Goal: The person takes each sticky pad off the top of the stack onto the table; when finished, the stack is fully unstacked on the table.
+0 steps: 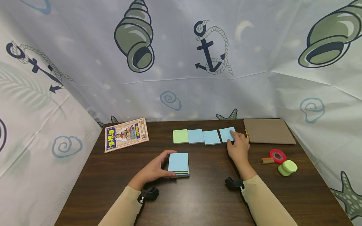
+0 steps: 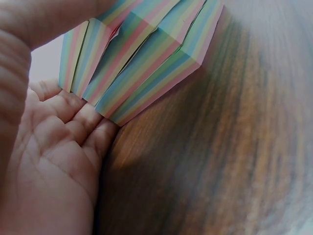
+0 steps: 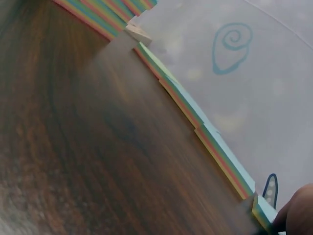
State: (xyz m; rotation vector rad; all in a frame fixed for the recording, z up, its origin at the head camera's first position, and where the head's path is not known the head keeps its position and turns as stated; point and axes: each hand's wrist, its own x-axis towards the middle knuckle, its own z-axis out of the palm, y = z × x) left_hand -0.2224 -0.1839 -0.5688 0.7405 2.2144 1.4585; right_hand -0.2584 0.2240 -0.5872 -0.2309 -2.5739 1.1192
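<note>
My left hand (image 1: 154, 168) grips a stack of sticky note pads (image 1: 178, 162) at the table's middle, thumb at the near side and fingers at the far left. The top pad is light blue. In the left wrist view the stack's striped edges (image 2: 146, 54) show several pads, slightly misaligned. My right hand (image 1: 238, 147) holds the rightmost blue sticky note pad (image 1: 225, 133) at its right side, between thumb and fingers. To its left, in a row, lie two blue pads (image 1: 211, 137) and a green pad (image 1: 180, 136). Only a fingertip (image 3: 299, 213) shows in the right wrist view.
A colourful booklet (image 1: 126, 134) lies at the back left of the dark wooden table (image 1: 198, 201). At the back right is a brown board (image 1: 268, 131). Near it are a red ring-shaped item (image 1: 278, 156), a small orange-green block (image 1: 267, 160) and a light green container (image 1: 287, 168). Patterned cloth hangs behind.
</note>
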